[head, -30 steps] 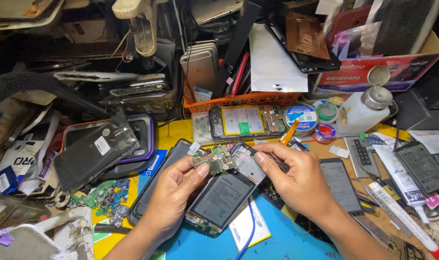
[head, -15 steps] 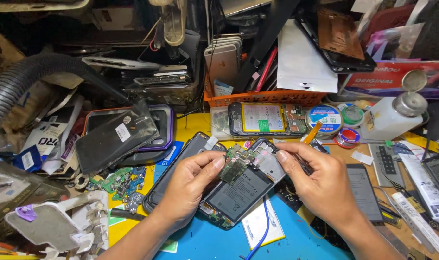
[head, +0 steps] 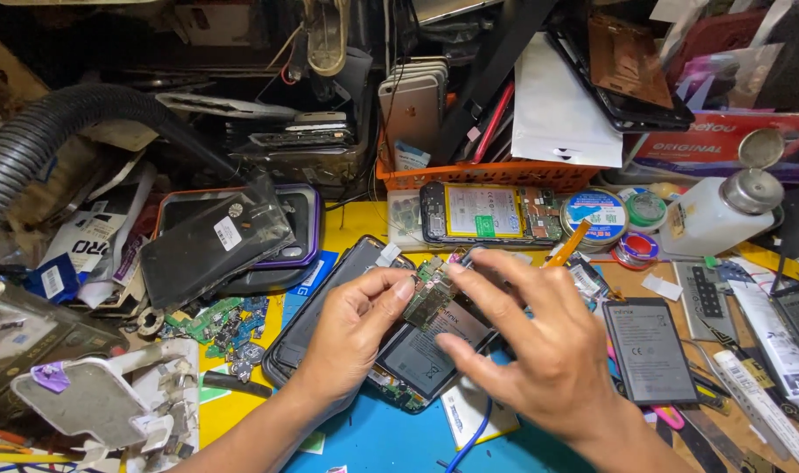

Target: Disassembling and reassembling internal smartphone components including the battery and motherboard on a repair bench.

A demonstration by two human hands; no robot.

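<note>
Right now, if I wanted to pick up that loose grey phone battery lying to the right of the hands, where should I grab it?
Probably by its two long edges, coming straight down from above. The battery lies flat on the bench, a thin rectangle with its long sides running away from you, and its face offers nothing to pinch. The right hand sits close on its left, so approaching from the right looks clearer.

A workbench point(head: 351, 219) with a yellow top carries a blue mat point(head: 373, 438) at its near edge. On the mat lies an opened phone point(head: 417, 359), battery showing. Just right of it rests a loose black battery point(head: 649, 350). Farther back lie another opened phone point(head: 491, 213) (yellow battery exposed), a round solder tin point(head: 594, 216) and a white dispenser bottle point(head: 723, 210). To the left lie a purple-edged tablet case point(head: 242, 232), small green circuit boards point(head: 220, 320) and an orange basket point(head: 487, 175).
</note>
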